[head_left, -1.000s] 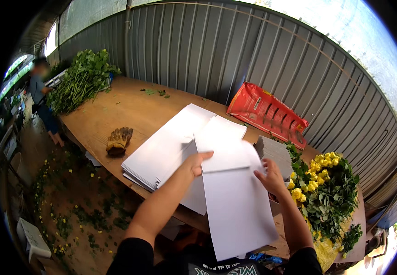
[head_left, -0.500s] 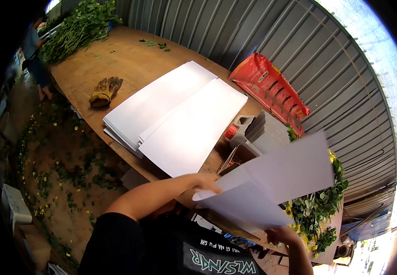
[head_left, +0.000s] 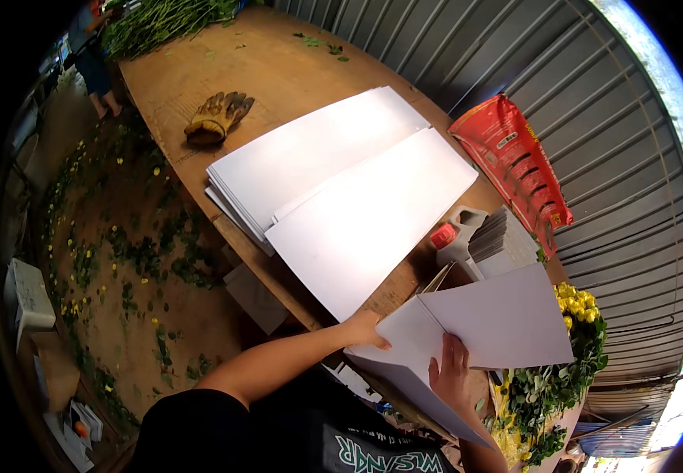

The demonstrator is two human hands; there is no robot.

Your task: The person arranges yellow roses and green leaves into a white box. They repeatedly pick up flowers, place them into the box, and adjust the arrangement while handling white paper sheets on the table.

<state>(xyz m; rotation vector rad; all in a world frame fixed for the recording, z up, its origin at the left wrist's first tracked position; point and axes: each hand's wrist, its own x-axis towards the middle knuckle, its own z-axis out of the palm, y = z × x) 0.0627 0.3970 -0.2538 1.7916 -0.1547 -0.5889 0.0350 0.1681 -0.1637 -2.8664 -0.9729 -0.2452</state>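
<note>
The left hand (head_left: 367, 327) grips the left edge of a bent white sheet (head_left: 507, 315), with a fingertip showing on its upper face. The right hand (head_left: 453, 374) lies open on the same sheet, fingers extended beside a crease. The sheet is at the near edge of the wooden surface (head_left: 294, 83), its right flap reaching toward yellow roses (head_left: 576, 303) and green foliage (head_left: 546, 386), its lower part sloping down toward the person's body; whether it rests on the wood cannot be told

Left of the sheet and farther back lie two overlapping piles of white sheets (head_left: 381, 213). Just beyond the right flap stand a grey stack of thin pieces (head_left: 507, 243) and a pale jug (head_left: 467, 225) with a red cap (head_left: 442, 235). A red bag (head_left: 511, 158) lies behind, near the corrugated metal wall (head_left: 617, 150). A yellow and dark glove (head_left: 217, 118) rests left of the piles; green stems (head_left: 168, 27) are heaped at the far end, near another person (head_left: 92, 59). Leaves and yellow bits dot the floor (head_left: 141, 315)
</note>
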